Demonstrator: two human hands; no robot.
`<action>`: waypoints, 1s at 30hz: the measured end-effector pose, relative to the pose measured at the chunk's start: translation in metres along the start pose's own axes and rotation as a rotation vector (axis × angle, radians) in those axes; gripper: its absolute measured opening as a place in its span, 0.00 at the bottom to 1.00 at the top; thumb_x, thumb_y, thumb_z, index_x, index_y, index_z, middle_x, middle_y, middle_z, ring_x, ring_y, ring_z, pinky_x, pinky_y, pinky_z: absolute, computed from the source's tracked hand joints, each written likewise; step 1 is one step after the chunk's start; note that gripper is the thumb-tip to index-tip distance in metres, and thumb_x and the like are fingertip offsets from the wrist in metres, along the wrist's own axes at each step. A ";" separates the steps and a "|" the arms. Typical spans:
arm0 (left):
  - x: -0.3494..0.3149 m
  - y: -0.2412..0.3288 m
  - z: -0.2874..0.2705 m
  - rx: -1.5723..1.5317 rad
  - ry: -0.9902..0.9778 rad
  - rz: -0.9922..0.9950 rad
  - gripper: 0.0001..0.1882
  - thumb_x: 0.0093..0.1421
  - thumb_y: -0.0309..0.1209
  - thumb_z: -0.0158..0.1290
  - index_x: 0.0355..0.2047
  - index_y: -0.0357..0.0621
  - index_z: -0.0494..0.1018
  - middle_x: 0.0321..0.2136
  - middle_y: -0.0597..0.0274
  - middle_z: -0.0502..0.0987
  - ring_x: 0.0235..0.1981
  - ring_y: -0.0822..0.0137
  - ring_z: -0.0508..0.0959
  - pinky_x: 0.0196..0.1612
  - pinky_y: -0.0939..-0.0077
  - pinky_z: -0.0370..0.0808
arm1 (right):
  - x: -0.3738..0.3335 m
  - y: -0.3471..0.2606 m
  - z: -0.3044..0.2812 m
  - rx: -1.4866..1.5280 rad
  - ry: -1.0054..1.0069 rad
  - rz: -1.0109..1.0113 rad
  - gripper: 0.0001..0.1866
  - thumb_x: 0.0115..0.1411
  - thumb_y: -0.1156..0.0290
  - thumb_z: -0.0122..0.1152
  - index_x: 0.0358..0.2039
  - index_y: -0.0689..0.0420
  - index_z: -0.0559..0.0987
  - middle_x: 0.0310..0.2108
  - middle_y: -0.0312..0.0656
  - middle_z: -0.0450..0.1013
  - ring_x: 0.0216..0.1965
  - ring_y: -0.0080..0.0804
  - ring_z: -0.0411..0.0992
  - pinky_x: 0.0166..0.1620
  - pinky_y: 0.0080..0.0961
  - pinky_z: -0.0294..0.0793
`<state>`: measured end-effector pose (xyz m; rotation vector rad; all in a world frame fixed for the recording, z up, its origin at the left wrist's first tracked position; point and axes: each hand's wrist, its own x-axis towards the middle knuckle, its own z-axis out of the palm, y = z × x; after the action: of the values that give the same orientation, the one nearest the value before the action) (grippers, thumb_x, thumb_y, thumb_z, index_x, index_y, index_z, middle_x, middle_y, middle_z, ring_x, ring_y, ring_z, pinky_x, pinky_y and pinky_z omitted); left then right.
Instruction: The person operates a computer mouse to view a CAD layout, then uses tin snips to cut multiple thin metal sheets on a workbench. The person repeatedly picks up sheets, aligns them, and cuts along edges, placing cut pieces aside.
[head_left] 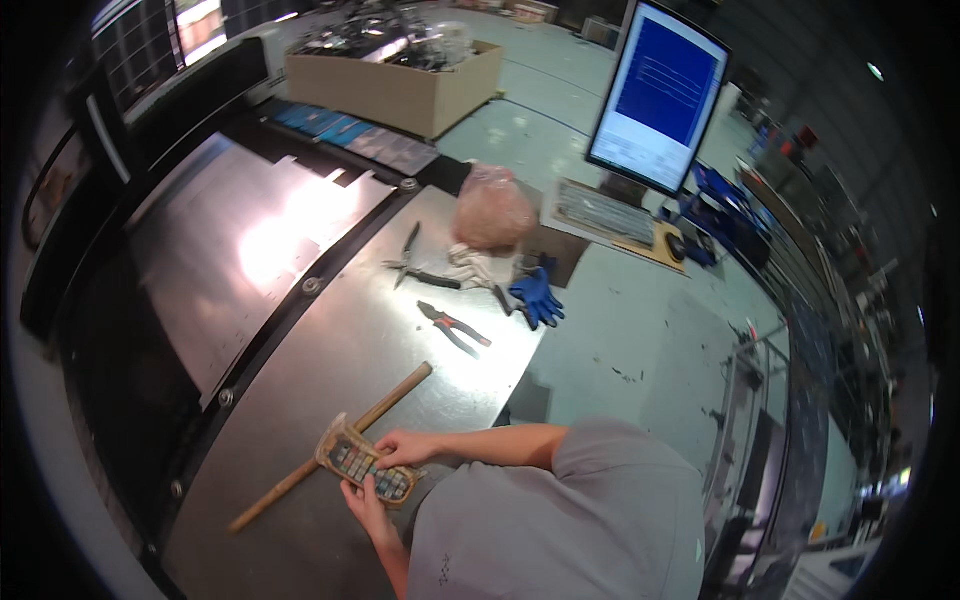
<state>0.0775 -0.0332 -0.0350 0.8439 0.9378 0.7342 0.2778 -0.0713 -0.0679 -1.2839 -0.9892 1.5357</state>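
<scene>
Both hands clamp keypad (366, 470) at lower centre: left hand (366, 503) cradles underneath, right hand (405, 448) steadies top edge, keys upward; wooden stick (330, 448) beneath.

A flat keypad remote (366, 468) in a clear sleeve lies tilted across a wooden stick (332, 447).

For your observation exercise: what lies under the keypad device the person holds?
Under the keypad device a long wooden stick lies across the metal table. Its middle stretch is covered by the device and hands.
</scene>
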 end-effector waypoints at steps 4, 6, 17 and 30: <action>-0.003 0.009 -0.004 0.025 -0.009 -0.032 0.24 0.72 0.24 0.53 0.65 0.37 0.61 0.56 0.48 0.76 0.53 0.62 0.79 0.52 0.68 0.77 | 0.004 -0.002 0.008 0.089 -0.026 -0.096 0.18 0.67 0.60 0.67 0.47 0.62 0.83 0.31 0.30 0.79 0.31 0.16 0.72 0.34 0.22 0.71; -0.003 0.012 -0.005 0.027 -0.003 -0.037 0.24 0.72 0.24 0.53 0.65 0.37 0.62 0.56 0.48 0.76 0.53 0.63 0.79 0.52 0.68 0.77 | 0.005 -0.003 0.011 0.112 -0.033 -0.096 0.17 0.67 0.61 0.67 0.46 0.62 0.83 0.32 0.30 0.80 0.31 0.16 0.72 0.33 0.22 0.71; -0.006 0.004 -0.001 0.063 0.053 0.023 0.19 0.68 0.25 0.59 0.58 0.36 0.72 0.48 0.57 0.84 0.47 0.70 0.82 0.49 0.75 0.78 | -0.010 -0.023 -0.002 0.019 -0.072 0.073 0.20 0.70 0.63 0.65 0.57 0.63 0.81 0.39 0.33 0.81 0.38 0.15 0.72 0.39 0.21 0.73; -0.007 0.011 0.005 0.172 0.095 -0.036 0.21 0.67 0.30 0.62 0.58 0.36 0.74 0.43 0.57 0.86 0.43 0.72 0.84 0.45 0.76 0.79 | -0.014 -0.037 -0.004 0.093 -0.105 0.158 0.19 0.72 0.63 0.64 0.58 0.60 0.81 0.30 0.22 0.73 0.29 0.09 0.62 0.32 0.15 0.61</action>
<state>0.0775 -0.0353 -0.0212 0.9461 1.1105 0.6739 0.2876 -0.0738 -0.0295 -1.2510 -0.8874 1.7650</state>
